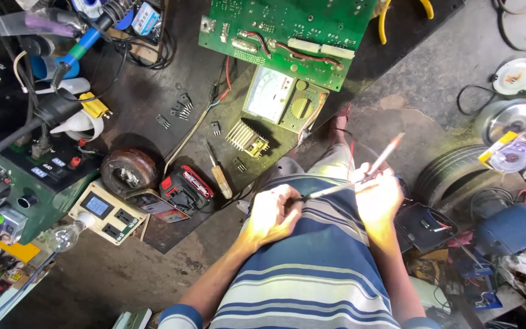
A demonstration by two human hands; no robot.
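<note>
Holding both hands close over the striped shirt, the person had the left hand (pixel 275 214) curled shut on the near, dark end of a thin probe (pixel 330 191), while the right hand (pixel 377 196) was closed round a second, red-tipped probe (pixel 383 156). The first lay almost level, running from the left grip across to the right hand; the second slanted up and away. Beyond them, on the dark desk (pixel 147 91), sat the analogue meter (pixel 282 97) and a green circuit board (pixel 287 30).
</note>
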